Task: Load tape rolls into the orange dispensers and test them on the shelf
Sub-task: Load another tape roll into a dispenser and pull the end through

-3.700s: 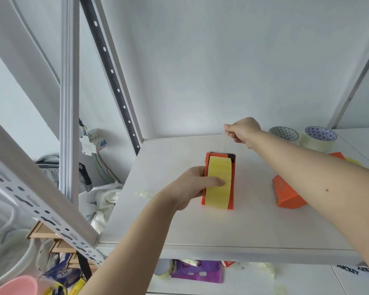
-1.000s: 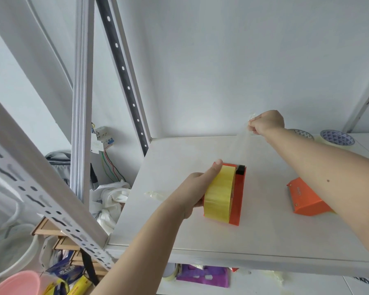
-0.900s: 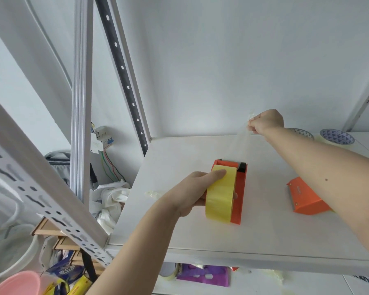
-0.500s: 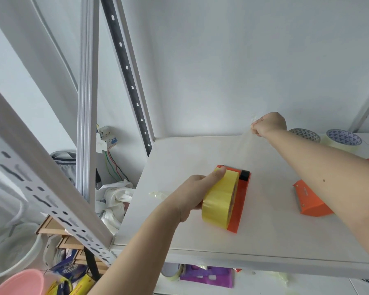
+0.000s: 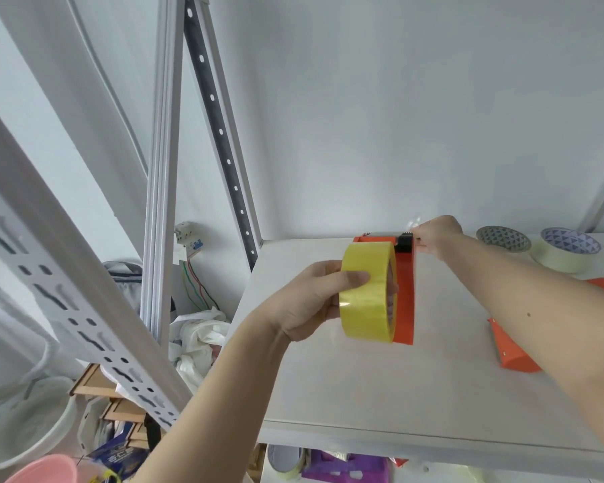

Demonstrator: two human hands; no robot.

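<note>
My left hand [image 5: 311,301] grips a yellow tape roll [image 5: 367,294] seated in an orange dispenser [image 5: 404,301], lifted above the white shelf [image 5: 363,388] and stood upright. My right hand [image 5: 436,235] pinches the clear tape end right at the dispenser's black cutter end [image 5: 404,241]. A second orange dispenser [image 5: 509,350] lies on the shelf to the right, partly hidden by my right forearm. Two pale tape rolls [image 5: 502,238] [image 5: 565,251] stand at the back right.
A white perforated shelf post [image 5: 84,308] slants across the left. A dark slotted upright [image 5: 220,134] rises at the shelf's back left corner. Clutter, a pink bowl [image 5: 42,470] and purple packaging [image 5: 342,470] lie below the shelf.
My left hand has lifted the loaded dispenser off the shelf and tipped it upright. My right hand, which held the tape stretched out, has come close to the cutter end.
</note>
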